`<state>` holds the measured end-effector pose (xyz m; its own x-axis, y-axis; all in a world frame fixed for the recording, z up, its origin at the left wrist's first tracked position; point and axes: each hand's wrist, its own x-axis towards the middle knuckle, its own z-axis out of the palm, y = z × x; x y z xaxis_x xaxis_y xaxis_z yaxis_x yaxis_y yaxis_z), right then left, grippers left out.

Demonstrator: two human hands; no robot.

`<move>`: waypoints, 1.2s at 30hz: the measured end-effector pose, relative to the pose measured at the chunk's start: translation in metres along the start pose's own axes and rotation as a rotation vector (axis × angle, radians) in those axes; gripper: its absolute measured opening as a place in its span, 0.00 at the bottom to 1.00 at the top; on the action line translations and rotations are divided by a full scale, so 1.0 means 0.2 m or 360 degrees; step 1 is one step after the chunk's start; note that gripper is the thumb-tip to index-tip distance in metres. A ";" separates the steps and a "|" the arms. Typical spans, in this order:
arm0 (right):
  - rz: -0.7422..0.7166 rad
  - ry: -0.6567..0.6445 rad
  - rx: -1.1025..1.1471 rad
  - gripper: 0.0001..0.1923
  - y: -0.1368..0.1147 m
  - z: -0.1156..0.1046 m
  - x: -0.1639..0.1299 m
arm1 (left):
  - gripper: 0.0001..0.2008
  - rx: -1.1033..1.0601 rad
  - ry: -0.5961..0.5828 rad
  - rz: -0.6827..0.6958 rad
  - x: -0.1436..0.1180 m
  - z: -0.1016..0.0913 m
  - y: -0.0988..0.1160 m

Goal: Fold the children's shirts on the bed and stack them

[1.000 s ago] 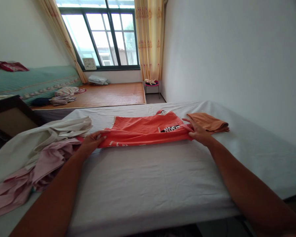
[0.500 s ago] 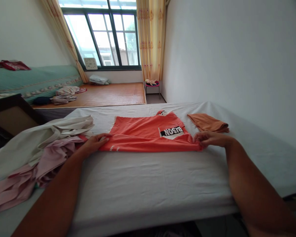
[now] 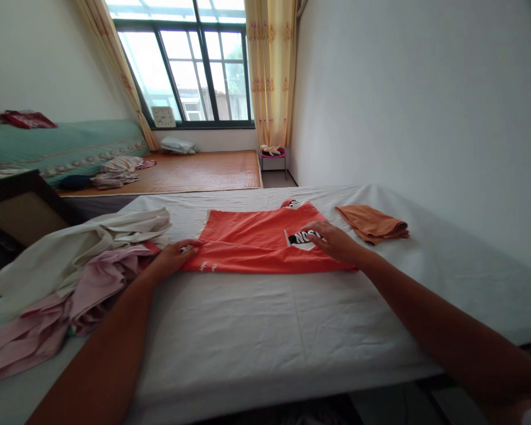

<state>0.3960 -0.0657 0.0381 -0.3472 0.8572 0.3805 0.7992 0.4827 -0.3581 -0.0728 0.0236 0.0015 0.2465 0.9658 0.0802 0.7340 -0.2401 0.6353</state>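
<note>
An orange-red T-shirt (image 3: 248, 236) with a black-and-white print lies partly folded on the white sheet. Its near part is turned over, and small white lettering shows on that fold. At the shirt's left edge, my left hand (image 3: 180, 255) grips the cloth between thumb and fingers. My right hand (image 3: 331, 239) is over the printed patch on the right side, its thumb and fingers apart, hiding part of the letters. Whether its fingertips touch the cloth is hard to make out.
A folded brown-orange garment (image 3: 371, 223) lies to the right, near the wall. On the left are a heaped cream cloth (image 3: 79, 245) and a pink garment (image 3: 101, 280). Beyond the white-sheeted surface (image 3: 248, 330) stands a bed with a brown mat (image 3: 203, 168).
My right hand has let go of the shirt's near right corner and moved left and away from me, onto the print. My left hand stays at the left edge.
</note>
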 end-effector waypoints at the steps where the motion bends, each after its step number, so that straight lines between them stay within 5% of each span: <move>1: -0.0103 -0.0140 -0.0066 0.20 -0.03 0.04 0.02 | 0.30 0.0008 0.0000 0.0002 0.00 0.00 0.00; 4: -0.0104 -0.0408 -0.0264 0.27 0.00 0.16 0.06 | 0.30 0.0031 0.0016 -0.0013 -0.01 0.00 0.00; 9: 0.0274 -0.0390 -0.0447 0.29 0.24 0.27 0.06 | 0.31 -0.0043 0.0002 0.0002 -0.02 0.01 0.02; 21: 0.0530 -0.0227 -0.0535 0.25 0.53 0.12 -0.06 | 0.28 0.0182 0.0047 -0.0010 -0.02 0.00 0.03; 26: 0.0524 -0.0045 -0.0579 0.29 0.53 0.13 -0.04 | 0.27 0.0260 0.0049 0.0025 -0.02 0.00 0.05; 31: 0.0502 -0.0128 -0.0552 0.26 0.50 0.16 -0.02 | 0.29 0.0464 0.0150 0.0064 0.00 0.01 0.04; 34: 0.0517 -0.0156 -0.0597 0.25 0.50 0.17 0.00 | 0.26 0.0628 0.0360 0.0233 0.04 0.06 0.03; 36: 0.0553 -0.0157 -0.0663 0.25 0.48 0.18 0.02 | 0.23 0.0722 0.0333 0.0399 0.07 0.10 0.04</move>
<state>0.4539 -0.0087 -0.0252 -0.0566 0.9758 0.2113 0.9946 0.0735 -0.0729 -0.0507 0.0329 -0.0072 0.3516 0.8616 0.3661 0.8793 -0.4381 0.1865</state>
